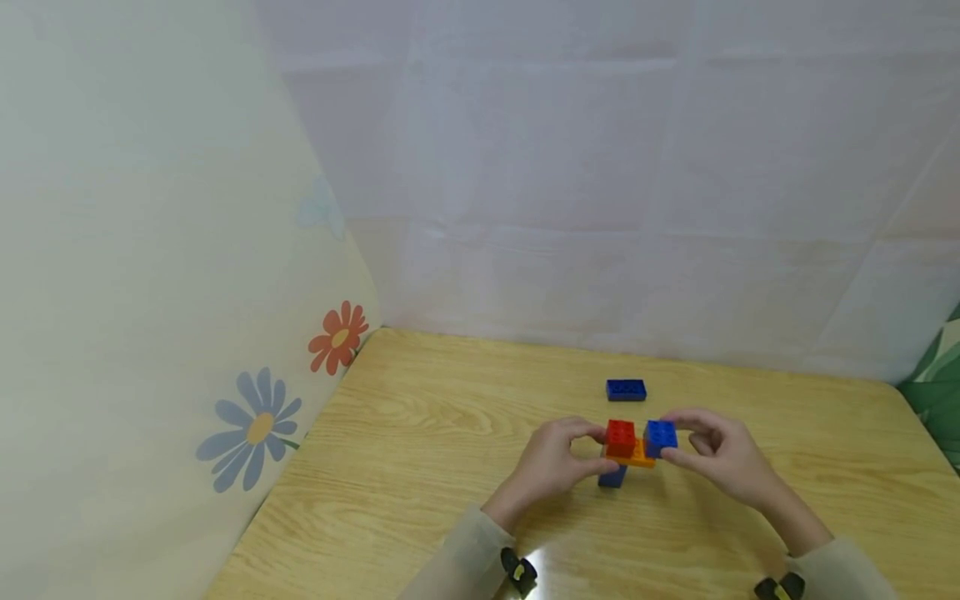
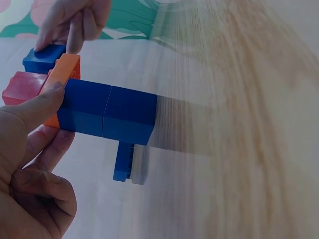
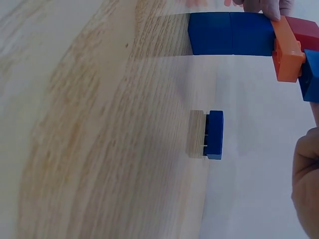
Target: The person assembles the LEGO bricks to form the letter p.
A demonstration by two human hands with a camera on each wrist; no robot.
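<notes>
Two blue blocks (image 2: 107, 109), one above the other, form a column standing on the table. Across its top lies an orange brick (image 1: 640, 455), carrying a red brick (image 1: 621, 437) at its left end. My left hand (image 1: 551, 458) pinches the orange brick between thumb and fingers, just beneath the red one. At the right end, my right hand (image 1: 723, 458) holds a small blue brick (image 1: 661, 438) by thumb and fingertips. That brick meets the studded side of the orange one; whether it is fully seated I cannot tell.
Behind the structure, a flat dark blue brick (image 1: 626, 390) lies on the wooden table (image 1: 420, 400). A pale cloth (image 1: 562, 208) hangs along the table's back edge, and a flower-printed sheet (image 1: 150, 250) borders the left side.
</notes>
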